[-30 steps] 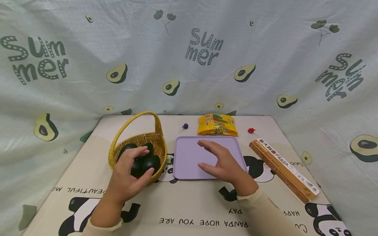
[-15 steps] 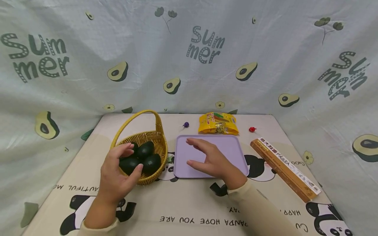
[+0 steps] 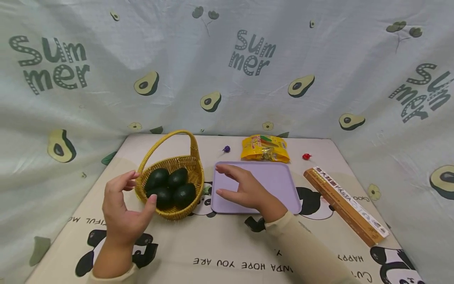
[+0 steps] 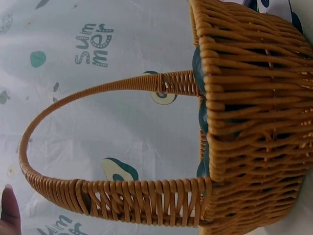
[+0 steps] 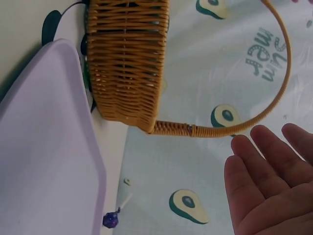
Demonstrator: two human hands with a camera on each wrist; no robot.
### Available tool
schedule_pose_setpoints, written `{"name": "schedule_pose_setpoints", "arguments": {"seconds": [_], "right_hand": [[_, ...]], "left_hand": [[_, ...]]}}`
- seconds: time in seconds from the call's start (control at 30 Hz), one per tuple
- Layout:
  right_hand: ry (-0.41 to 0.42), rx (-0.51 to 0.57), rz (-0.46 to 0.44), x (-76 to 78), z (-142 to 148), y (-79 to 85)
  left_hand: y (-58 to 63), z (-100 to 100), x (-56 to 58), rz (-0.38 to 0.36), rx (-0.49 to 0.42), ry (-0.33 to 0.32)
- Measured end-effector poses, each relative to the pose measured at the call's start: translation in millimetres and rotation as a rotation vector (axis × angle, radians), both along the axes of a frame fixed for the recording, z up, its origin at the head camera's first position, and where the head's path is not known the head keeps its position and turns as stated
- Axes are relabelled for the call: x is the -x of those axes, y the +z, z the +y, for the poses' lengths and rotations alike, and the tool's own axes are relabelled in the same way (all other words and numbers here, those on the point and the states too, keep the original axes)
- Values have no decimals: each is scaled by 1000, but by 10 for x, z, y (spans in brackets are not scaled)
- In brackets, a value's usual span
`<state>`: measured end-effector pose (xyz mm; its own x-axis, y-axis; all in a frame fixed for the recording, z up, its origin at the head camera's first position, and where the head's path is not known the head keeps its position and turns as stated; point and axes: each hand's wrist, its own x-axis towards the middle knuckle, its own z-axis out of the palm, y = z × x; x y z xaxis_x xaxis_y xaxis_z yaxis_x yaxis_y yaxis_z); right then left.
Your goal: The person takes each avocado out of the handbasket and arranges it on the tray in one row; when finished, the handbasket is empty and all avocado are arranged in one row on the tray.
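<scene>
A yellow wicker basket [image 3: 175, 214] with a tall hoop handle holds several dark green avocados [image 3: 184, 195]. At its left side hovers my left hand [image 3: 124, 213], thumb and fingers apart with nothing between them. My right hand [image 3: 244, 187] is above the left part of a lilac tray [image 3: 276, 181], fingers extended and holding nothing. The right wrist view shows its straight fingers [image 5: 266, 166] near the basket handle [image 5: 210, 131], apart from the wicker as far as I can tell. Only one fingertip of the left hand appears in the left wrist view, by the handle [image 4: 142, 200].
Behind the tray lie a yellow candy bag [image 3: 265, 148], a purple lollipop [image 3: 226, 149] and a red wrapped candy [image 3: 306, 156]. A long brown pasta box [image 3: 345, 205] lies slanted at the right. A printed cloth hangs around the table's back and sides.
My left hand has moved left, from over the avocados to beside the basket. My right hand has shifted left over the tray. The basket and other objects stay where they were.
</scene>
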<state>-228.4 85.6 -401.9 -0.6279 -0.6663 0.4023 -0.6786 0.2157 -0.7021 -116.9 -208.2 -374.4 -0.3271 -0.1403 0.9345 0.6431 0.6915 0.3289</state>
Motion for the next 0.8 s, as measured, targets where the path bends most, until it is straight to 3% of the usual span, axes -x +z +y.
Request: {"name": "schedule_pose_setpoints", "arguments": {"seconds": [0.13,0.47,0.8], "right_hand": [[6,3,-30,34,-56,-8],[-41,10,-113,91,-178,7],[-3,46,-199,141,-329,44]], "left_hand": [[-23,-49,-20,-26,-9,43],[-145,-147,-72,-133,-39,46],[-321,-242,-80,-228,-43,69]]}}
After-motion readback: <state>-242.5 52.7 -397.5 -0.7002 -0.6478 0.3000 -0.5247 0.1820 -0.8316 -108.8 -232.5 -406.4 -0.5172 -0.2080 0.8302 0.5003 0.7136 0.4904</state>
